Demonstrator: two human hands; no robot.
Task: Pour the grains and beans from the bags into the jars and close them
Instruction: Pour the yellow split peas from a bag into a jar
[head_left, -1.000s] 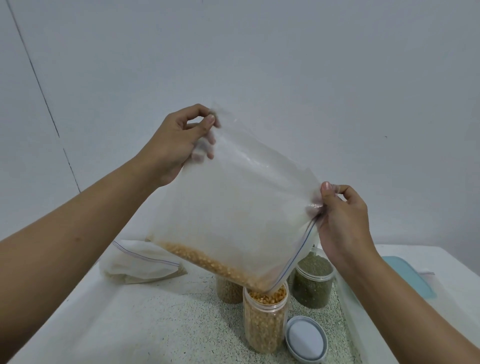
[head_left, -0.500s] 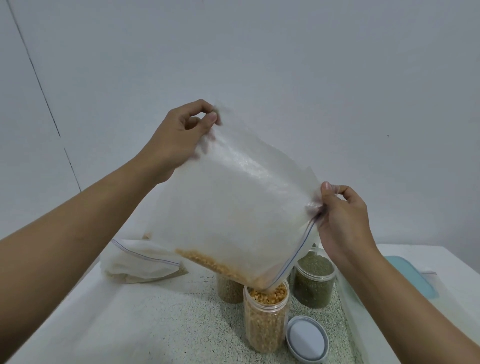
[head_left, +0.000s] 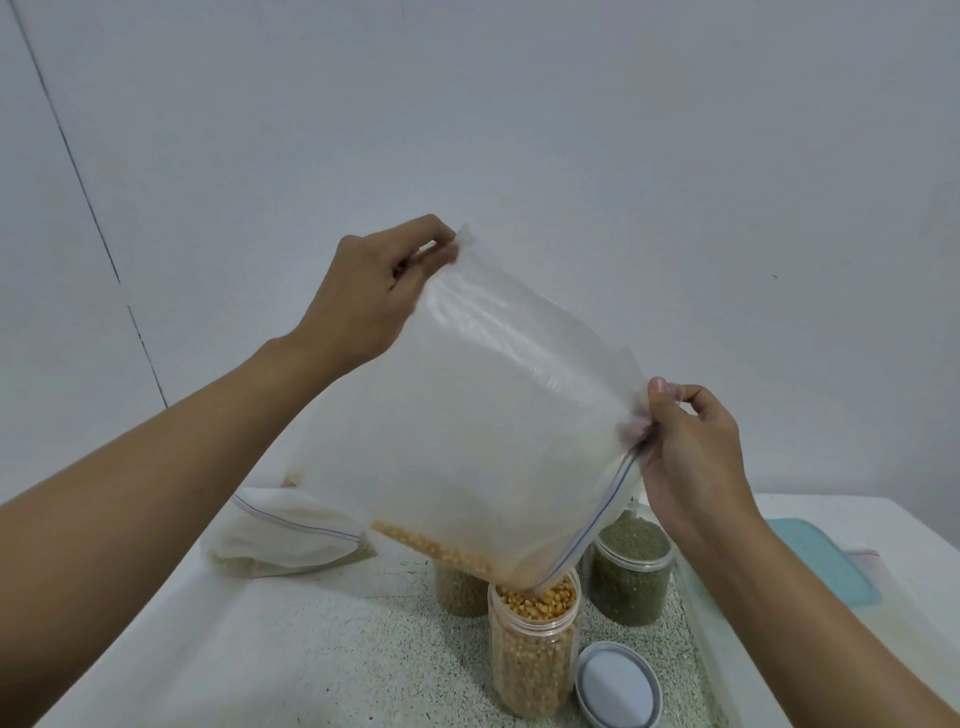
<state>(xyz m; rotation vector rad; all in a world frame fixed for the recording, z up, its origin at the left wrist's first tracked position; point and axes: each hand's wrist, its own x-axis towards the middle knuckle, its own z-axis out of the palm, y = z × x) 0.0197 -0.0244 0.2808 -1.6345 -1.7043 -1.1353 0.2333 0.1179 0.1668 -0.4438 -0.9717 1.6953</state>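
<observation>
last of the corn tipping into the jar

zip bag (head_left: 493, 426) hangs tilted over the corn jar (head_left: 535, 660), which sits low at 6 o'clock in the view. the bag's open corner is right at the jar mouth. l hand (head_left: 374, 291) pinches the sealed far corner up at 11 o'clock, thumb & curled fingers closed on the plastic, prob held high so the leftover kernels (head_left: 441, 551) slide down the low edge. r hand (head_left: 691, 447) at 3 o'clock pinches the zip edge btw thumb & forefinger, other fingers curled. looks like it narrows the opening into a spout so nothing spills. few kernels left in the bag; jar nearly full to the rim.

grey lid (head_left: 618, 686) lies flat at 4 o'clock of that jar, just beside it, likely parked close for capping. green-bean jar (head_left: 628, 577) stands at 1 o'clock w/o a lid. third jar (head_left: 457, 592) is at 11 o'clock, top hidden by the bag. second bag (head_left: 291, 540) slumps at 9 o'clock. teal lid (head_left: 821, 561) is off at 3 o'clock, well apart.

writing: none readable. no brand or label on bags, jars or lids, only a thin blue line along the zip.
</observation>
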